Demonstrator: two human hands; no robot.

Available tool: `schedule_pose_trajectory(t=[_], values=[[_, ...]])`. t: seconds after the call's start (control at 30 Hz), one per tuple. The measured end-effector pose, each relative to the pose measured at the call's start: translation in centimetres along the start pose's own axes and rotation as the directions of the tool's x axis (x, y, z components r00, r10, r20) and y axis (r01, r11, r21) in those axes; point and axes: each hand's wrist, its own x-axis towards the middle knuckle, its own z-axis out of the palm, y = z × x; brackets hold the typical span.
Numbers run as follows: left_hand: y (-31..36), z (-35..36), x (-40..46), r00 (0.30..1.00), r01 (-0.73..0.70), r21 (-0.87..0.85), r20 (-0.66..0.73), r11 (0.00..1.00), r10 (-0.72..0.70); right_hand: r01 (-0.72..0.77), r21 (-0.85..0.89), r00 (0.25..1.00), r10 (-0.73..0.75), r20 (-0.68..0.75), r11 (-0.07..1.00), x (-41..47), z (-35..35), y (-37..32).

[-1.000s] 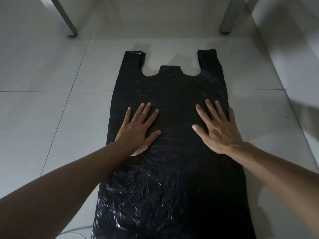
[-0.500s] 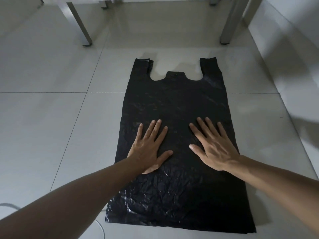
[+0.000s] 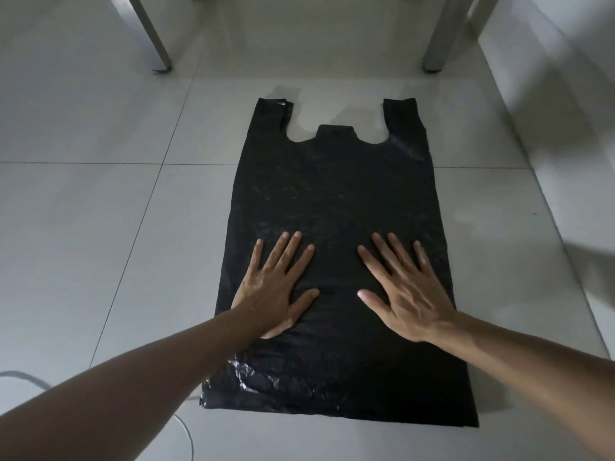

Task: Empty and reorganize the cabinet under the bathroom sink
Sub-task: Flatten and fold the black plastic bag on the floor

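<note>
Here, one black bag [image 3: 336, 201], two hands flat on it, left [image 3: 273, 287], right [image 3: 404, 291]

bag [image 3: 336, 194] flat on floor [image 3: 83, 227] | left hand [image 3: 273, 291], right hand [image 3: 406, 294] side by side on it

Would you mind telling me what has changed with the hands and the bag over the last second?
Both hands, left hand and right hand, slid flat down the black plastic bag toward its bottom edge, smoothing it. Nothing was taken hold of or let go. The bag stays spread on the tiled floor, handles pointing away.
</note>
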Motion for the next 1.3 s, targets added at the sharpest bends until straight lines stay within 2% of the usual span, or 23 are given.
schedule_pose_trajectory(t=[0.13,0.3,0.37,0.5,0.6,0.67,0.97,1.07,1.3], values=[[-0.3,-0.3,-0.3,1.0,-0.009,-0.021,-0.005,1.0,0.009,-0.021,-0.01,1.0,0.021,-0.009,1.0,-0.6,-0.3,-0.2],[-0.9,0.3,-2.6,1.0,-0.008,-0.005,0.024,1.0,0.008,0.074,-0.029,0.997,-0.073,0.017,0.997,-3.5,0.8,-0.1],[-0.7,0.0,-2.9,1.0,0.002,-0.057,0.003,0.998,-0.002,0.071,-0.028,0.997,-0.07,0.007,0.997,-4.2,0.5,0.0],[0.9,-1.3,-3.8,0.997,-0.047,-0.119,-0.067,0.992,0.04,0.102,0.065,0.994,-0.099,-0.044,0.993,-5.8,-0.9,-0.6],[0.9,-1.9,-3.7,0.996,-0.074,-0.108,-0.053,0.991,0.069,0.044,0.141,0.999,-0.047,0.017,0.989,-6.1,-1.5,0.3],[0.2,-2.5,-2.0,0.997,-0.082,-0.094,-0.018,0.992,0.08,-0.011,0.167,0.999,0.002,0.054,0.986,-4.3,-2.6,2.1],[-0.2,-6.3,11.2,0.989,-0.142,0.04,0.057,0.989,0.14,-0.115,0.075,0.993,0.118,-0.032,0.99,8.3,-7.4,9.5],[0.8,-6.8,15.4,0.988,-0.12,0.024,0.1,0.992,0.117,-0.153,0.043,0.988,0.154,-0.027,0.987,11.8,-7.5,10.8],[1.8,-6.9,22.1,0.994,-0.086,-0.018,0.071,0.996,0.087,-0.222,0.01,0.975,0.222,0.025,0.975,16.3,-5.9,12.5]])
